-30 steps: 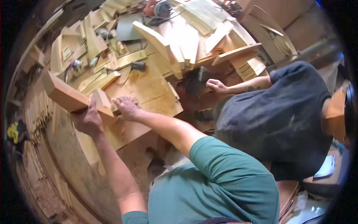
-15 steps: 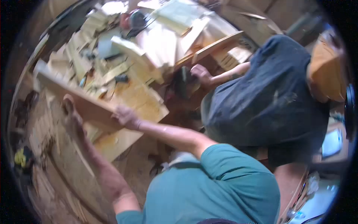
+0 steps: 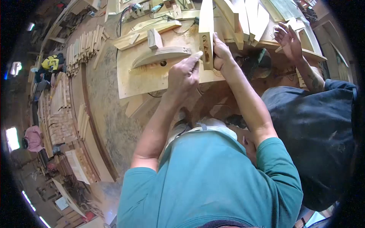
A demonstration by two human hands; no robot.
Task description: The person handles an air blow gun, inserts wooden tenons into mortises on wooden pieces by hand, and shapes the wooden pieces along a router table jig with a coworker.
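Observation:
A long pale wooden piece (image 3: 206,26) stands out from me over the workbench (image 3: 127,81), with slots cut in its near end. My right hand (image 3: 223,54) is wrapped round its right side. At its left edge, the thumb of my left hand (image 3: 184,74) points at the slotted end, fingers curled; whether they grip anything is hidden. Left of the hands on the bench lies a curved wooden piece (image 3: 159,55), and a small block (image 3: 154,38) rests against it. A dark round hole shows in the bench top beside the curved piece.
A co-worker in a dark shirt (image 3: 310,140) is close on the right, a raised hand (image 3: 291,42) over more boards. Wood strips (image 3: 86,45) are stacked on the floor at left. Two other people (image 3: 51,62) (image 3: 33,138) are farther left.
The view has swung left. The wooden piece, earlier slanting across at the left, now points away from me with its slotted end near. The co-worker's hand has lifted and opened.

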